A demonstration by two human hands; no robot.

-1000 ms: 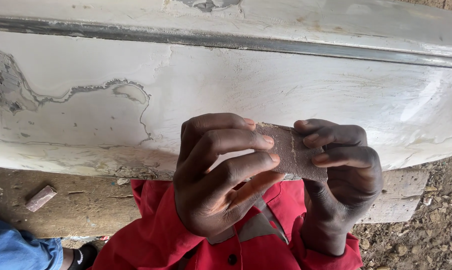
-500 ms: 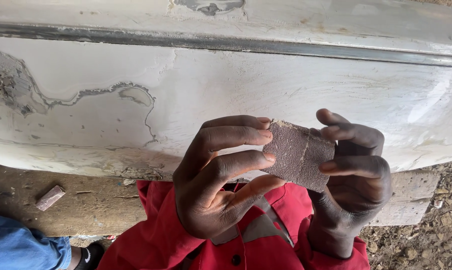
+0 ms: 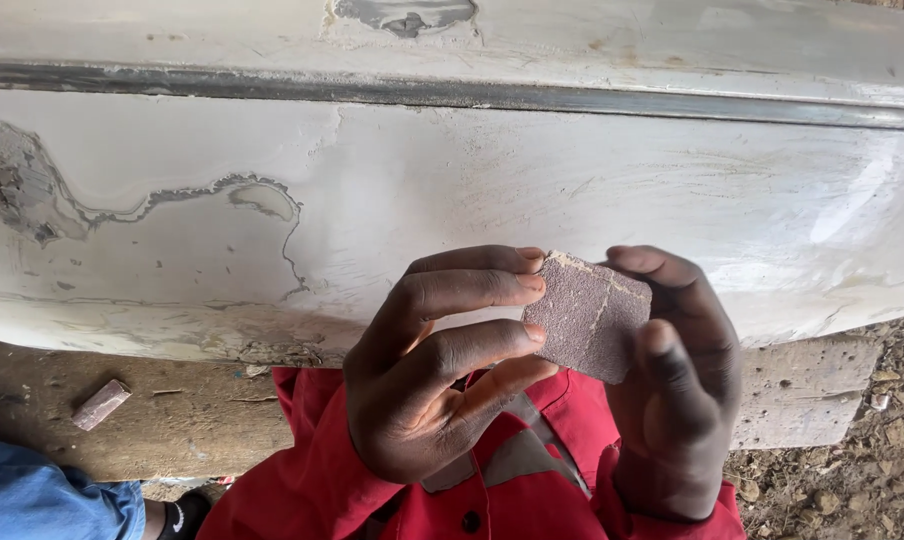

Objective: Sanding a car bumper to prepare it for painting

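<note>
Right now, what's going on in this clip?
A person in red work clothes holds a small piece of brown sandpaper between both hands, left hand on its left edge and right hand on its right. The hands are held up in front of a long white-painted panel, scuffed and worn through in grey patches at its left end. The sandpaper is not touching the panel. A small wooden block lies on the ground below.

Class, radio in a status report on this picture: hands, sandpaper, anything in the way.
Left hand and right hand pinch sandpaper piece. White panel behind, untouched. Nothing between.
</note>
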